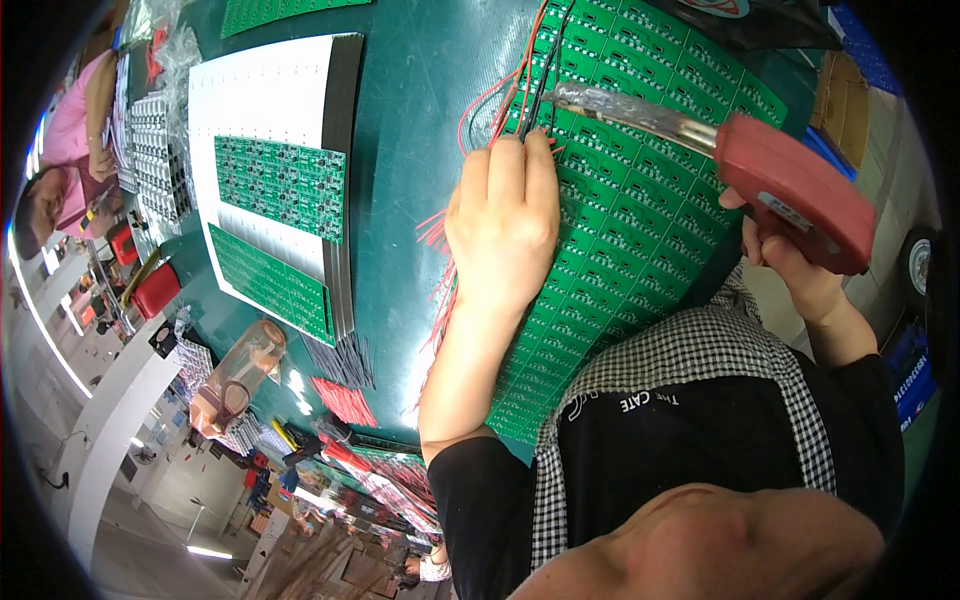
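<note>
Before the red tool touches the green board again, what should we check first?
1. Left hand pressing the thin red and black wires onto the green circuit panel: ok.
2. Right hand gripping the red soldering gun: ok.
3. Gun's metal tip close to the wires: ok.
4. Fingertips well away from the tip: not ok, they sit close.
5. Wire ends sitting on the right pads: cannot tell, too small.
6. Panel lying flat on the green table: ok.
</note>
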`<action>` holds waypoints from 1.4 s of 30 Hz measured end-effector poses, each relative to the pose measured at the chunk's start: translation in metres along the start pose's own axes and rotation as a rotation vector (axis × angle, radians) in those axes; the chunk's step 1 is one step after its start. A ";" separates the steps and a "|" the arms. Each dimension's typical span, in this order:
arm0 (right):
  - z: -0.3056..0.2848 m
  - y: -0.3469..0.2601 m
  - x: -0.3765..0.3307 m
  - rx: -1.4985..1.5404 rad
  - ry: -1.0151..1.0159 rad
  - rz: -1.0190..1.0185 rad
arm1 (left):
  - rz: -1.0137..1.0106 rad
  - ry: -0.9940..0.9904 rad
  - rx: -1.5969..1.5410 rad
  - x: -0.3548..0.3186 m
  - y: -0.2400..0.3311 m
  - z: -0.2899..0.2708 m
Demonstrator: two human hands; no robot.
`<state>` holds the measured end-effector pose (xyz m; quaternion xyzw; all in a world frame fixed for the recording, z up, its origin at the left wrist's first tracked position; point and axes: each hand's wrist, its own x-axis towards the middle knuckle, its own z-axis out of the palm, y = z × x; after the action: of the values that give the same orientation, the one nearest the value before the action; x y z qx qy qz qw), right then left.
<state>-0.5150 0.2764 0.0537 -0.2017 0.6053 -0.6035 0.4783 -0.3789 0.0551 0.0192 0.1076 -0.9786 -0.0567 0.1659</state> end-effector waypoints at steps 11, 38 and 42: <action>-0.005 -0.006 0.010 -0.081 0.149 -0.214 | 0.002 0.007 -0.189 0.020 0.008 -0.009; -0.004 0.005 0.010 -0.212 0.133 -0.054 | 0.024 -0.008 -0.057 0.021 0.001 0.007; -0.001 -0.002 0.011 -0.156 0.108 -0.015 | 0.022 -0.009 -0.063 0.020 0.001 0.007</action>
<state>-0.5217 0.2674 0.0517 -0.2100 0.6738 -0.5681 0.4233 -0.3998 0.0520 0.0190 0.0912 -0.9782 -0.0861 0.1655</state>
